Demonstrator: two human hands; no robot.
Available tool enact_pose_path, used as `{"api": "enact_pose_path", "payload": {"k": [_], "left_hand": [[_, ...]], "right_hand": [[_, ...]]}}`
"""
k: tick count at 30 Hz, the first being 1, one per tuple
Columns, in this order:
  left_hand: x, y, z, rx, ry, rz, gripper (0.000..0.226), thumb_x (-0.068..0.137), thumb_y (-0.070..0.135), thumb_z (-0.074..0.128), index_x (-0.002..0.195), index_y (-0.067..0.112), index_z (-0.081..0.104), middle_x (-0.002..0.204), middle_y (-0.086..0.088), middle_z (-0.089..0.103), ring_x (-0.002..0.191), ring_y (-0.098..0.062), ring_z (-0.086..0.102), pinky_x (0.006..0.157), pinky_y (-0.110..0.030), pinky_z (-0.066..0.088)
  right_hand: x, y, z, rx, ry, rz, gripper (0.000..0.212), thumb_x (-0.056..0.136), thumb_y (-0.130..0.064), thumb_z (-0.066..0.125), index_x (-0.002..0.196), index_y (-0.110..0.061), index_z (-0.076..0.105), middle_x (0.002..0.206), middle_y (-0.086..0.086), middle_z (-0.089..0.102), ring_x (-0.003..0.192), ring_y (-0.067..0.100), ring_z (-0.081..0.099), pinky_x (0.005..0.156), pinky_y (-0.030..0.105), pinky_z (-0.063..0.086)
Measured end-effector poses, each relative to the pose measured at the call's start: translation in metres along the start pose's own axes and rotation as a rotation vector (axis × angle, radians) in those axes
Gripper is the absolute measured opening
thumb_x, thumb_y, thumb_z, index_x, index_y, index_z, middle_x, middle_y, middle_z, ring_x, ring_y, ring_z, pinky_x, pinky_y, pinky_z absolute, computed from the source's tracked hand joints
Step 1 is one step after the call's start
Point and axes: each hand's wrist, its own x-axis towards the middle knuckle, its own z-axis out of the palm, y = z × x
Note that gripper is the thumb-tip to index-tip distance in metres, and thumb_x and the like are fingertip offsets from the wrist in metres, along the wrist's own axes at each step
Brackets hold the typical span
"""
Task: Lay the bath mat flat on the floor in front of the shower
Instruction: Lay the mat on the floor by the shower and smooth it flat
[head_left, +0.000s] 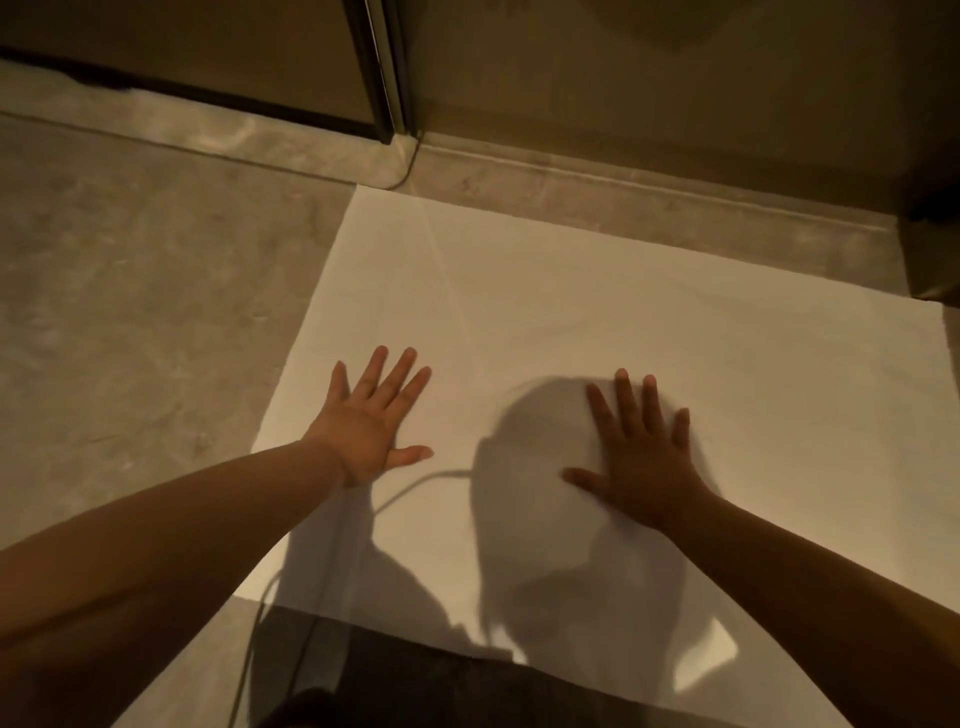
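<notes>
A white bath mat (597, 291) lies spread out on the stone floor, its far edge close to the low shower threshold (597, 182). A faint crease runs down its left part. My left hand (371, 421) rests palm down on the mat's left side, fingers spread. On the mat's right side my right hand (636, 447) also lies flat with fingers apart, inside the shadow of my head. Neither hand holds anything.
The glass shower door frame (387, 67) stands at the top, with the raised stone curb below it. Grey marbled floor (130, 312) extends to the left. A dark object (935, 249) sits at the right edge. Dark clothing shows at the bottom.
</notes>
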Motion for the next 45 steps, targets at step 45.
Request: {"api": "enact_pose_path", "payload": {"k": [45], "left_hand": [[0.108, 0.117, -0.053, -0.065, 0.252, 0.239, 0.078, 0.089, 0.064, 0.013, 0.149, 0.019, -0.009, 0.158, -0.003, -0.014, 0.144, -0.022, -0.014, 0.113, -0.054, -0.004]], "right_hand": [[0.05, 0.033, -0.004, 0.029, 0.281, 0.009, 0.073, 0.092, -0.062, 0.022, 0.15, -0.026, -0.001, 0.159, 0.006, -0.004, 0.145, 0.026, -0.01, 0.115, 0.051, -0.005]]}}
